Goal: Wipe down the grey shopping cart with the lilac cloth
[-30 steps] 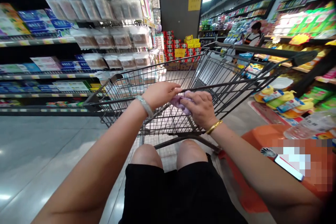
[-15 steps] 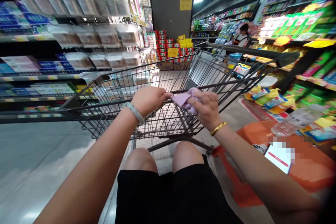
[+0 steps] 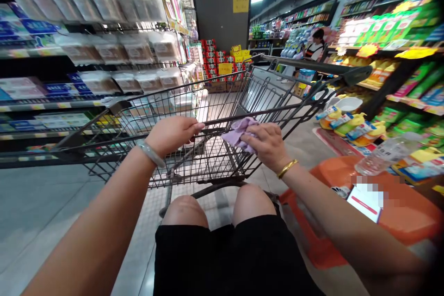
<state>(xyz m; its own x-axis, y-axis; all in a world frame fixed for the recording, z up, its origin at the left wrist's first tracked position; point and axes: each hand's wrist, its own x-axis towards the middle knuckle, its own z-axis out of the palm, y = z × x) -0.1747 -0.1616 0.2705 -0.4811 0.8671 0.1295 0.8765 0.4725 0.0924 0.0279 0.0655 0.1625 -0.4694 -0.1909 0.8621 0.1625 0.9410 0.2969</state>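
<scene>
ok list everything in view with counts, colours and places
cloth: 1, purple, in the right hand
shopping cart: 1, dark grey, centre
stool: 1, orange, lower right
bottle: 1, clear, on stool
phone: 1, white screen, on stool
boxes: many, red and yellow, back
shelf goods: many, mixed colours, both sides
jugs: several, yellow and green, right
person: 1, white top, back right
bracelets: 2, pale and gold, on the wrists
shorts: 1 pair, black, lap
left hand: 1, bare, at cart rail
right hand: 1, bare, round the cloth
</scene>
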